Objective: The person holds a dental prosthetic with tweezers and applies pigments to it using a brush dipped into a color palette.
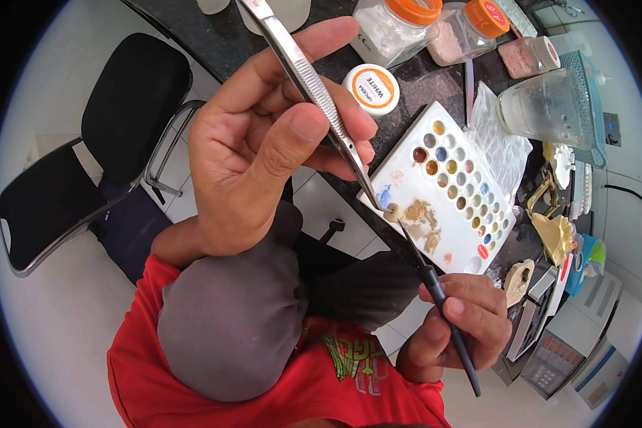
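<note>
My left hand (pixel 246 164) is closed around metal tweezers (pixel 319 93), thumb against the ribbed grip. Between the bent tips sits a small beige piece like a dental crown (pixel 393 212), just over the edge of a white palette (pixel 453 139). A slim black brush (pixel 439 289) is pinched in my right hand (pixel 471 321). Its fine point reaches up to the beige piece; whether the two touch I cannot tell. Beige-brown smears (pixel 424 217), a blue smear (pixel 384 194) and rows of small wells of coloured paste mark the palette.
Beyond the palette stand a white jar (pixel 372 90), orange-lidded jars of powder (pixel 399 32) and a clear plastic cup (pixel 538 103). Crumpled clear film (pixel 496 135) lies along its right side. Dental casts (pixel 518 282) are farther right. Black chairs (pixel 135 100) stand at left.
</note>
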Demonstrator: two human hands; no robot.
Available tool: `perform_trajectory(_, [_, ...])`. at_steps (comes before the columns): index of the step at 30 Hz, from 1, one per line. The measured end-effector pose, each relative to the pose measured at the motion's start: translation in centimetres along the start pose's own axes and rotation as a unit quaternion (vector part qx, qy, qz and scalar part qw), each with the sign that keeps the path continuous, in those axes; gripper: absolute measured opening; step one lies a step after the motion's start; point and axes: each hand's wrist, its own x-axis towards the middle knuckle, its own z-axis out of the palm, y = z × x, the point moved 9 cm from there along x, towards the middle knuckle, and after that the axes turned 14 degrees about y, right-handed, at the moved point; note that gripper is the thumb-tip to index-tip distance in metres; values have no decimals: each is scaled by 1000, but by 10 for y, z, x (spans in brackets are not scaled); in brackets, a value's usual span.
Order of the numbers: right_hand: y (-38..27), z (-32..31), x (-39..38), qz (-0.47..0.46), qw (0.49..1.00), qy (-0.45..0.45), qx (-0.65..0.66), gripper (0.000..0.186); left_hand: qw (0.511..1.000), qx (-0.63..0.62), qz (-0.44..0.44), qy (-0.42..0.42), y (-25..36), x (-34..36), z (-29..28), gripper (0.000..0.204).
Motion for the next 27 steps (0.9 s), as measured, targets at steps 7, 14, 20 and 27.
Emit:
perform_trajectory(7, [0,1,1,4,1000,-11,1,23,1000,7,6,-8,1,1,1,60])
perform_trajectory(14, [0,1,1,11,1000,-3,-14,21,998,-11,68,6,3,-2,0,61])
perform_trajectory(20, [0,0,0,17,1000,3,-19,20,999,12,42,-22,9,2,10,61])
perform_trajectory(27, [-2,8,-4,21,994,-37,-100,22,997,-3,79,-1,3,-2,-3,61])
